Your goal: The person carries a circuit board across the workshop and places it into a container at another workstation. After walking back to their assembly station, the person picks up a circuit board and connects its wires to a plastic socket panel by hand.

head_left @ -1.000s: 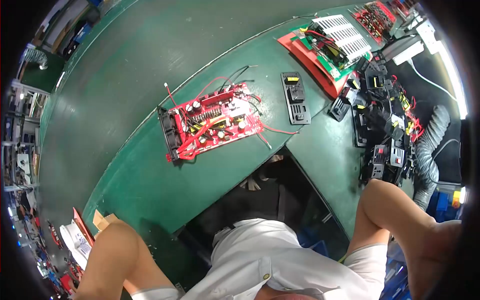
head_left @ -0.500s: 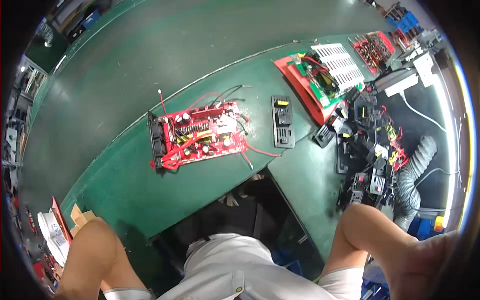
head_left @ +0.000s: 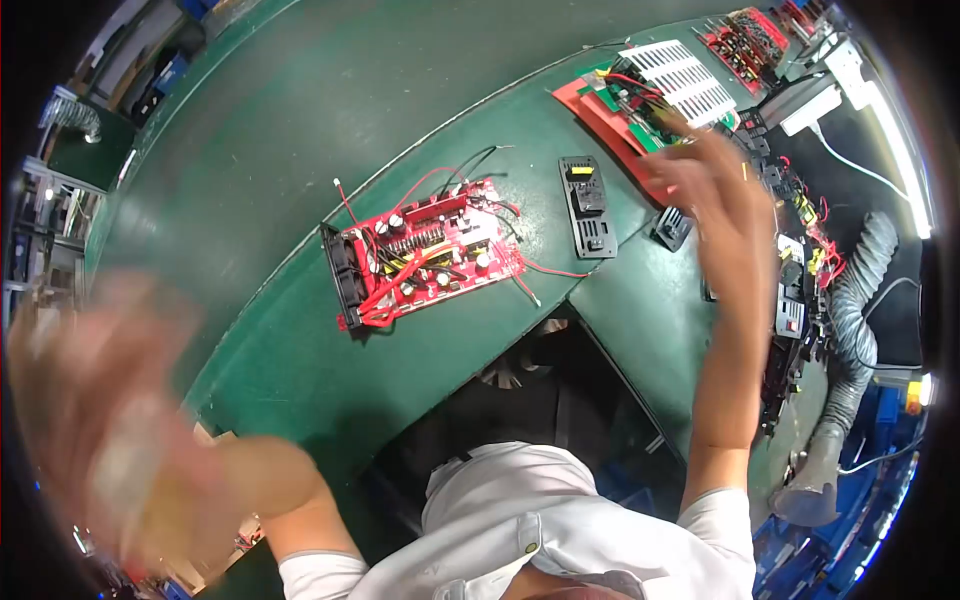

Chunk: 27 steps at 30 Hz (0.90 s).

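My left hand (head_left: 110, 380) is raised at the far left, close to the camera and badly smeared by motion, so its fingers cannot be read. Over the right side of the bench hangs my right hand (head_left: 715, 190), also blurred, near the edge of the orange-red tray (head_left: 605, 125); its grip is unclear. A green circuit board with a white slotted cover (head_left: 682, 80) rests on that tray. Left of this hand, a black socket panel (head_left: 588, 205) with a yellow label lies flat. Farther left sits a red circuit board (head_left: 430, 260) with a black fan end and loose wires.
Black panels and wired parts (head_left: 790, 310) are heaped on the right, beside a grey flexible duct (head_left: 860, 300). More red boards (head_left: 742, 48) stand at the back right. A cardboard box (head_left: 205, 560) is at the lower left, partly hidden by my left arm.
My right hand has swung from the lower right edge up over the bench. The left hand has risen into view, blurred. The view has shifted, and the boards appear to stay put.
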Available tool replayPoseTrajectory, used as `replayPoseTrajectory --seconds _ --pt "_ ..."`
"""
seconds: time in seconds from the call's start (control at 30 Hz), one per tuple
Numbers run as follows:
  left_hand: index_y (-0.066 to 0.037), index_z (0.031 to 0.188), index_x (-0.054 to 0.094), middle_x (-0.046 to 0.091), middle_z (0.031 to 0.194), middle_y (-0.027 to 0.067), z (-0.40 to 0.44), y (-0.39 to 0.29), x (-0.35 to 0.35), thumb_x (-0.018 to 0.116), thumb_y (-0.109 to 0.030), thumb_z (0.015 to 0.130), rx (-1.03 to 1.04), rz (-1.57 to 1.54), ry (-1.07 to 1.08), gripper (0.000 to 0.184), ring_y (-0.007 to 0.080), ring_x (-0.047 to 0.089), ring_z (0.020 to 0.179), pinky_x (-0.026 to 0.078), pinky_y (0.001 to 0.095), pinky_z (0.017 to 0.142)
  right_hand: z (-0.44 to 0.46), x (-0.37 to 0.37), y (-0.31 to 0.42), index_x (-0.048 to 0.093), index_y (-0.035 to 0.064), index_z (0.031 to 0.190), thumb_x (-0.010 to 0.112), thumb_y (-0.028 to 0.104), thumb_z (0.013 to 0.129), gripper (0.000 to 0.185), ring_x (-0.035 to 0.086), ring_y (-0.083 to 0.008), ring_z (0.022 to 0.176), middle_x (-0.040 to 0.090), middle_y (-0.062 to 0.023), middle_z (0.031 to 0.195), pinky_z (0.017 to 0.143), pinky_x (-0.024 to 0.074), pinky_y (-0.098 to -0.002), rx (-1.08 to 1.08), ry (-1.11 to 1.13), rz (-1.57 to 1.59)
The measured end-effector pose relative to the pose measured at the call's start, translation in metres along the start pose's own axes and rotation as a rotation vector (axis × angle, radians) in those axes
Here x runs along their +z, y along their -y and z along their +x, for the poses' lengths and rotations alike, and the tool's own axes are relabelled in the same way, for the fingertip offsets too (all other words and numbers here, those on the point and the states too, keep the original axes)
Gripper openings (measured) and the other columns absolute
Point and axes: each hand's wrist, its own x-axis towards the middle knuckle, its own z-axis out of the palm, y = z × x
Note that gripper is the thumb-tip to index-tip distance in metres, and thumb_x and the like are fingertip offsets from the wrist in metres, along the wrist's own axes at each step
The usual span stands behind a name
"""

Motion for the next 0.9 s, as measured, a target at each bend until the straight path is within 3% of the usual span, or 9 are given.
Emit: replayPoseTrajectory --seconds 0.13,0.2,0.27,0.4,0.47,0.53,0.7,0.77,0.9 --pt "-0.003 0.127 0.055 0.065 0.111 0.0127 0.013 0.101 0.095 0.069 -0.020 0.082 -0.046 0.281 0.686 0.049 0.0203 0.062 0.103 0.048 0.0334 0.088 0.014 0.081 -0.103 0.041 -0.0076 0.129 0.071 0.040 0.081 0.074 0.062 -0.0413 0.098 0.058 -0.0277 0.103 0.082 0.0520 -0.0435 0.027 0.193 -0.629" --pt "-0.005 0.129 0.055 0.066 0.107 0.0142 -0.013 0.174 0.124 0.069 -0.021 0.082 0.006 0.451 0.752 0.051 0.0214 0.064 0.095 0.048 0.0353 0.083 0.016 0.098 -0.111 0.042 -0.0064 0.130 0.074 0.040 0.078 0.076 0.061 -0.0419 0.100 0.057 -0.0258 0.106 0.082 0.0520 -0.0455 0.114 0.163 -0.700" --pt "-0.009 0.132 0.052 0.065 0.109 0.0164 -0.011 0.186 0.129 0.067 -0.017 0.082 -0.343 0.400 0.973 0.053 0.0251 0.065 0.090 0.049 0.0379 0.081 0.017 0.101 -0.111 0.043 -0.0053 0.130 0.074 0.040 0.078 0.076 0.059 -0.0420 0.102 0.056 -0.0261 0.109 0.081 0.0524 -0.0459 0.160 0.170 -0.690" --pt "-0.010 0.132 0.052 0.064 0.110 0.0173 -0.007 0.201 0.119 0.065 -0.014 0.084 -0.497 0.329 0.914 0.050 0.0314 0.064 0.092 0.049 0.0410 0.083 0.015 0.096 -0.118 0.044 -0.0036 0.130 0.075 0.039 0.077 0.074 0.056 -0.0404 0.105 0.053 -0.0264 0.112 0.080 0.0529 -0.0450 0.129 0.156 -0.725" --pt "-0.010 0.123 0.058 0.061 0.115 0.0166 -0.010 0.180 0.111 0.063 -0.016 0.084 -0.303 0.807 0.605 0.041 0.0339 0.061 0.100 0.048 0.0445 0.085 0.010 0.101 -0.123 0.045 -0.0023 0.130 0.074 0.037 0.077 0.073 0.055 -0.0391 0.102 0.052 -0.0251 0.110 0.079 0.0525 -0.0455 0.086 0.105 -0.740" --pt "-0.009 0.117 0.060 0.058 0.117 0.0151 -0.009 0.129 0.105 0.061 -0.015 0.085 -0.178 0.672 0.481 0.033 0.0350 0.059 0.101 0.048 0.0452 0.086 0.008 0.104 -0.126 0.046 -0.0013 0.130 0.074 0.037 0.077 0.071 0.056 -0.0391 0.100 0.052 -0.0239 0.109 0.078 0.0523 -0.0462 0.056 0.070 -0.741" --pt "-0.004 0.084 0.066 0.065 0.095 0.0124 -0.025 -0.013 0.121 0.066 -0.012 0.068 0.334 -0.142 1.173 0.018 0.0284 0.064 0.085 0.051 0.0392 0.070 0.013 0.112 -0.143 0.050 -0.0003 0.122 0.074 0.037 0.077 0.063 0.056 -0.0419 0.097 0.053 -0.0243 0.105 0.077 0.0515 -0.0484 -0.016 0.013 -0.785" --pt "-0.003 0.082 0.065 0.065 0.090 0.0111 -0.026 -0.044 0.110 0.067 -0.013 0.065 0.259 -0.087 1.338 0.020 0.0272 0.064 0.083 0.051 0.0432 0.068 0.018 0.111 -0.139 0.051 -0.0008 0.120 0.073 0.039 0.078 0.062 0.056 -0.0433 0.098 0.054 -0.0264 0.105 0.078 0.0507 -0.0495 -0.012 0.045 -0.758" --pt "0.003 0.093 0.065 0.065 0.087 0.0118 -0.015 -0.065 0.094 0.071 -0.016 0.062 0.339 -0.060 1.216 0.037 0.0294 0.065 0.088 0.050 0.0580 0.078 0.020 0.105 -0.140 0.056 -0.0035 0.111 0.073 0.041 0.075 0.060 0.057 -0.0435 0.099 0.056 -0.0299 0.101 0.082 0.0497 -0.0479 0.043 0.084 -0.672"
